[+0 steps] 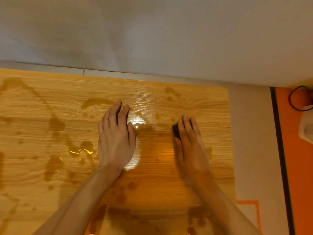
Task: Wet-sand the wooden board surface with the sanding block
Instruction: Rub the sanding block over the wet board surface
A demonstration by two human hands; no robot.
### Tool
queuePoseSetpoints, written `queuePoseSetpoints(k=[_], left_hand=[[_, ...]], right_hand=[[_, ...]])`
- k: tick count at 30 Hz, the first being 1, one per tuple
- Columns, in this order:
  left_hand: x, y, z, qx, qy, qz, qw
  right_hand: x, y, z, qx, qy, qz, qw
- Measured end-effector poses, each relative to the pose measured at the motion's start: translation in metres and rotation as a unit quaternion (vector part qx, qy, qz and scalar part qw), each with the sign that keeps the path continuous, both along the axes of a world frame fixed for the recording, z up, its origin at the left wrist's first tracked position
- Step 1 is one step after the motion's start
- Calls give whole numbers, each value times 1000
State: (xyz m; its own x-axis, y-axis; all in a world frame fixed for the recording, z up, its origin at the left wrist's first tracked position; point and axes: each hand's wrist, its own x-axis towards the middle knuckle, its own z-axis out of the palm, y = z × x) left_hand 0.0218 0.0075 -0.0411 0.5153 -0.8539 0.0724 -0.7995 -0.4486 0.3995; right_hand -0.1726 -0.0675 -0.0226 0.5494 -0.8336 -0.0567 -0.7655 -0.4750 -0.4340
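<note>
Evidently my left hand, fingers flat and together, steadies the wet pale wooden board while my right hand presses straight fingers on the dark sanding block to scrub.

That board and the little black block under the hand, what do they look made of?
The board looks like light wood or a wood-grain laminate: printed-looking grain lines, a glossy sheen and water pooling in dark patches. The sanding block shows only a dark, matte corner under the right hand; possibly foam or rubber, but too hidden to tell.
</note>
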Motion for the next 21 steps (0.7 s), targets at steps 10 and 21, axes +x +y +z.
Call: queuePoseSetpoints(k=[10, 21], left_hand=[[-2, 0, -3, -16, 1, 8, 1000], [-2, -3, -4, -3, -43, 19, 999]], right_hand=[[65, -52, -3, -50, 39, -2, 998], [128, -86, 2, -25, 17, -9, 999]])
